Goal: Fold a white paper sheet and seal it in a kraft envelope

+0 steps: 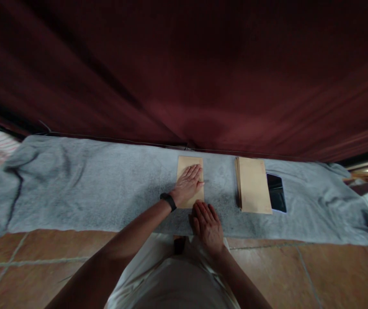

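A tan paper envelope [183,164] lies flat on the grey cloth in front of me. My left hand [188,182], with a black band on its wrist, rests flat on the envelope, fingers stretched out toward its upper right. At the envelope's lower right corner is my right hand [208,225], palm down, fingers extended and lying on the cloth, the tips touching or very near the paper's edge. Neither hand grips anything that I can see. To the right sits a stack of similar tan envelopes [254,184].
A dark-screened phone [276,193] lies partly under the right side of the stack. The grey cloth [106,184] covers a long narrow surface. A dark red curtain [184,86] hangs along its far edge. Brown floor tiles [274,266] show below the near edge.
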Motion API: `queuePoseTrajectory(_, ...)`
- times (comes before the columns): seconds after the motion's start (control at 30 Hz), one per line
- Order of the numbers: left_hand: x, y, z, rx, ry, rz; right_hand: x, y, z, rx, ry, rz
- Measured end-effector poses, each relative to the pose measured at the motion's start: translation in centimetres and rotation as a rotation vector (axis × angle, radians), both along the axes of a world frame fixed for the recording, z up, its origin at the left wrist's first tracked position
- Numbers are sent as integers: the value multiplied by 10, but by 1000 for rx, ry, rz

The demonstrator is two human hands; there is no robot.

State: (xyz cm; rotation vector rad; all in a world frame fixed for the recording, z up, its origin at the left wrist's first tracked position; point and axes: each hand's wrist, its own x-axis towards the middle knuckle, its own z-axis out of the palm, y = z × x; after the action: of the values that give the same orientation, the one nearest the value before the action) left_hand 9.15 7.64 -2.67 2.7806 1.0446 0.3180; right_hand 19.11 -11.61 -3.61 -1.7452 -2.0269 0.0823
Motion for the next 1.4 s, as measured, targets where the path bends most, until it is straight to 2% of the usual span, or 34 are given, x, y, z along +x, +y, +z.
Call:
queuePoseTrajectory(0.23,-8,-8,-6,14,0,-18,0,0,-3,3,7,4)
queuePoseTrajectory(0.47,-42,-48,3,19,73,-129,2,-1,-5,-3,-8,1)
queuePoseTrajectory(0.63,-69,-78,12,-19,106,-129,2,-3,-4,4,-22,18)
queuePoseTrajectory(0.83,-89,-102,11,-73,84,-190,4,-4,-5,-16,-21,31)
queuePoseTrajectory(1.03,-96,-109,6,-99,-17,-250,3,-3,0,-26,5,31)
queuePoseTrajectory(1.4,-95,-113,7,-34,62,-217,-3,-2,3,-46,8,53)
